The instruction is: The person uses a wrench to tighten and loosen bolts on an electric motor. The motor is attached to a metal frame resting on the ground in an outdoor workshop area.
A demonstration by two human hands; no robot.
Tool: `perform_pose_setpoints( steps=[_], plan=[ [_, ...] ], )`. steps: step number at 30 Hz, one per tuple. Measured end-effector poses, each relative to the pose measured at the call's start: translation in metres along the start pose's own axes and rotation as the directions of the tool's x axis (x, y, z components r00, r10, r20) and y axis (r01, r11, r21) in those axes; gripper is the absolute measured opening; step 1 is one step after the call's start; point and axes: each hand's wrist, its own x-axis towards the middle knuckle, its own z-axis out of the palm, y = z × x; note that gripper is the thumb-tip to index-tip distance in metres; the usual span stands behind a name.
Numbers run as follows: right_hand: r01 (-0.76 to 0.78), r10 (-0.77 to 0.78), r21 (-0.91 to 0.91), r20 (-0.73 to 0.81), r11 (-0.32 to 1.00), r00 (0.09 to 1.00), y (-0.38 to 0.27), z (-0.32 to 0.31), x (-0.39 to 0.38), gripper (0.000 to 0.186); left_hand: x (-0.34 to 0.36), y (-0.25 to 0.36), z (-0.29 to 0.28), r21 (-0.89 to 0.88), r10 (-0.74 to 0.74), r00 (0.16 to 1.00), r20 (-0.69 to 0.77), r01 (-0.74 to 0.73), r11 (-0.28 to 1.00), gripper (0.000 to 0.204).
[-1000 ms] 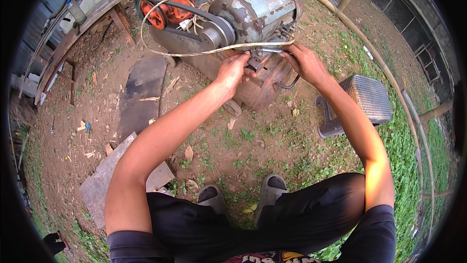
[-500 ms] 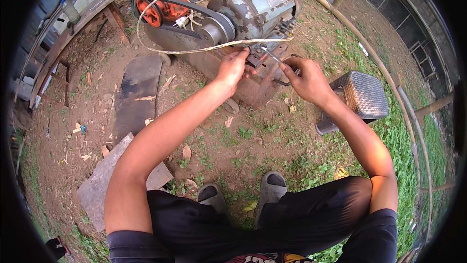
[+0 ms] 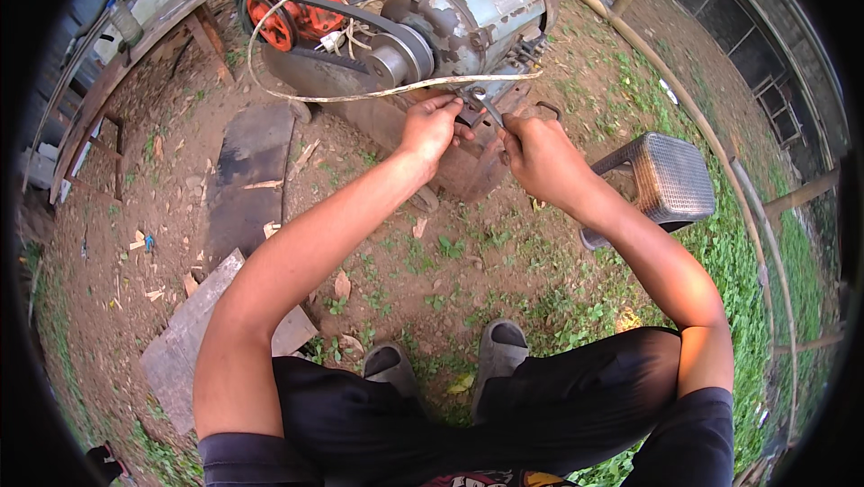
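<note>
Both hands meet at the near edge of a weathered blue-grey motor (image 3: 477, 19), above the rusty end of a tank (image 3: 472, 167). We find the right hand (image 3: 547, 156) folded firmly around the handle of a silver wrench (image 3: 490, 109), with its back toward us. The rounded head of the tool points up and to the left, to the hardware just below the motor. We note the left hand (image 3: 429, 134) nearly closed, thumb and fingertips drawn narrowly together at a dark metal part (image 3: 469, 115) just beside the wrench. Whether those fingers grip that part or merely touch it, we cannot tell

We record that the right-hand fingers cover the lower end of the wrench, and that any fastener under its head is too small to make out. A pale cable (image 3: 405, 89) crosses in front of the motor base, passing just above the left hand and hiding a strip of the mount. The tips of the left fingers are partly obscured against the dark metal. We observe the orange-red compressor pump (image 3: 310, 1) cut off at the upper edge, and both sleeves (image 3: 688, 437) cut off below
</note>
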Motion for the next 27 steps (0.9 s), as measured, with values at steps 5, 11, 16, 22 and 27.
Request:
perform_pose_setpoints(
  steps=[5, 11, 16, 22, 27],
  plan=[
    [-0.039, 0.040, -0.010, 0.105, 0.999, 0.994, -0.005, 0.002, 0.000, 0.014, -0.002, -0.002, -0.001, 0.014, 0.036, 0.999, -0.041, -0.036, 0.999, 0.021],
    [0.027, -0.025, -0.006, 0.166, 1.000, 0.986, 0.007, -0.004, 0.003, 0.014, -0.005, -0.001, 0.001, 0.015, 0.048, 0.998, -0.047, -0.047, 0.999, 0.024],
    [0.110, -0.112, 0.020, 0.198, 0.994, 0.974, 0.024, -0.017, 0.004, 0.018, -0.003, -0.003, 0.000, 0.001, 0.027, 0.999, -0.028, -0.027, 1.000, 0.022],
    [0.260, -0.256, 0.023, 0.270, 0.965, 0.928, 0.061, -0.032, 0.021, 0.033, -0.002, -0.005, 0.000, -0.006, 0.031, 0.998, -0.055, -0.032, 0.999, 0.021],
    [0.357, -0.333, -0.034, 0.286, 0.933, 0.898, 0.090, -0.040, 0.034, 0.033, -0.003, -0.001, 0.003, -0.001, 0.048, 0.998, -0.029, -0.048, 0.999, 0.020]
  ],
)
